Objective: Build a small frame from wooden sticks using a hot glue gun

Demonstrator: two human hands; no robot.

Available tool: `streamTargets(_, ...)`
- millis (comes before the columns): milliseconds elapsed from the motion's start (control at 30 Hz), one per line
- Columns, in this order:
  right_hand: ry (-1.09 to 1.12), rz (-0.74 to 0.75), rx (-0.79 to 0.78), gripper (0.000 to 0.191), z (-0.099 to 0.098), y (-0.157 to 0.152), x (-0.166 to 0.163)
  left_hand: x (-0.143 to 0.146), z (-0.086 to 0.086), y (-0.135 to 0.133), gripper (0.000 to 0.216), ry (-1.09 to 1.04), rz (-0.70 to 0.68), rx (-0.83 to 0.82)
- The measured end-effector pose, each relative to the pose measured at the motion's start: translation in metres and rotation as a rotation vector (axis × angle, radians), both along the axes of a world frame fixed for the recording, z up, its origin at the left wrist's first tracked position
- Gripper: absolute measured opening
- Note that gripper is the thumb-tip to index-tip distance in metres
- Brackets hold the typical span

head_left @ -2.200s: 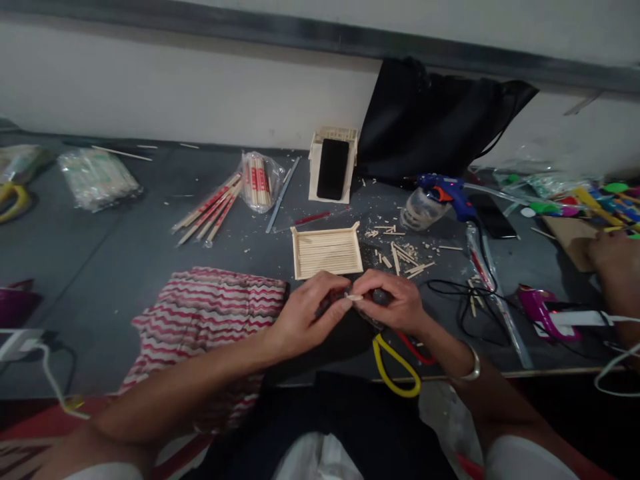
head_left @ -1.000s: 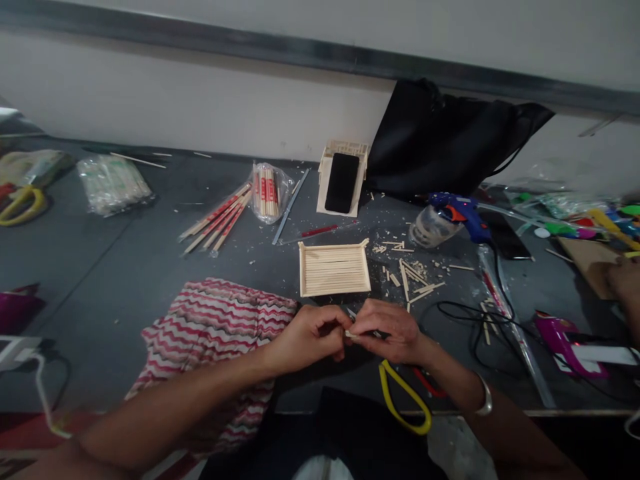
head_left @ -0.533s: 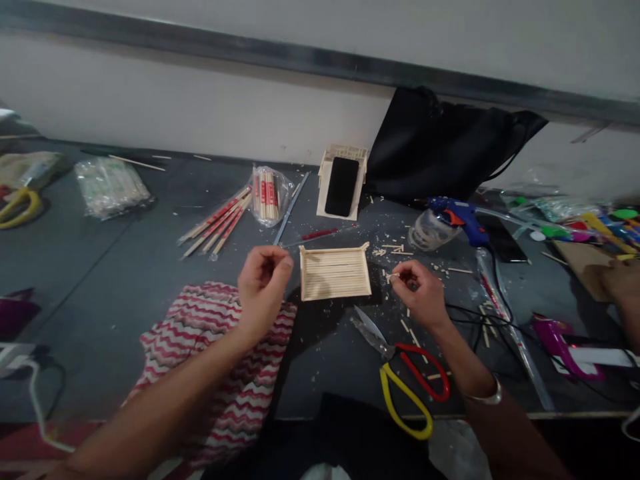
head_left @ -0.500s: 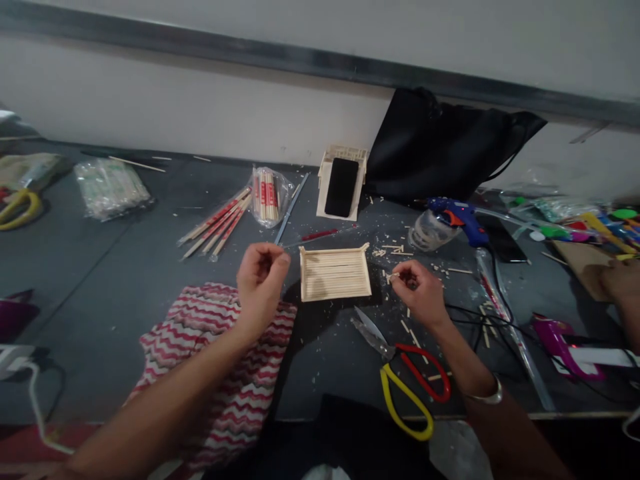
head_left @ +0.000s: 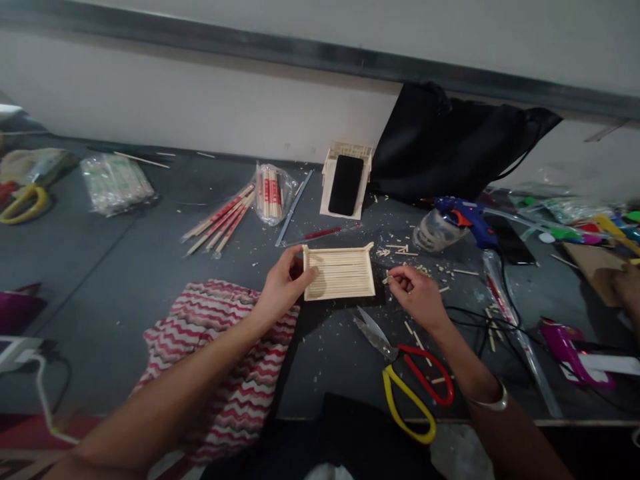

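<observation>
A small tray made of pale wooden sticks (head_left: 343,275), with low rims and raised corner bits, is at the middle of the dark table. My left hand (head_left: 289,280) grips its left end, thumb on top and fingers round the outer side. To the right of the tray, my right hand (head_left: 414,292) pinches a short piece of stick (head_left: 386,280) between thumb and fingertips. Scissors (head_left: 395,360) with one red and one yellow handle lie open below the tray. Cut stick bits (head_left: 400,250) are scattered around my right hand.
A blue glue gun (head_left: 467,217) rests on a clear cup (head_left: 435,230). Packs of chopsticks (head_left: 220,220), a phone (head_left: 346,185) on a stick stand and a black bag (head_left: 450,147) are behind. Striped cloth (head_left: 225,373) lies front left. Another person's hand (head_left: 629,287) is at far right.
My left hand has moved right and taken hold of the tray's left end. My right hand stays near the tray's right side, still pinching the small piece.
</observation>
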State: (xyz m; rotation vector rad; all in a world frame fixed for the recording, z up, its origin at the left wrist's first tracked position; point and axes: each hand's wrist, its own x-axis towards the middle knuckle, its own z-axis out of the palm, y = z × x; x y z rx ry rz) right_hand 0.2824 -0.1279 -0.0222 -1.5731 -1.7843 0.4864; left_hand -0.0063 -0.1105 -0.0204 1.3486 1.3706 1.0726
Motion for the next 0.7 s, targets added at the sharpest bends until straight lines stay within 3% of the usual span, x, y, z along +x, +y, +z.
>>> streamTargets(167,-0.006,0.006,0.017,0.02,-0.001,0.001,0.002,0.003,-0.007,-0.001,0.056,-0.189,-0.031,-0.063)
streamTargets(367,0.019,-0.007,0.026,0.02,0.001,0.002,0.001,0.008,-0.003,-0.002,0.058,-0.467,-0.038,-0.193)
streamTargets(700,0.143,-0.053,0.038,0.024,0.009,0.003,-0.006,0.008,0.005,-0.003,0.06,-0.579,-0.081,-0.231)
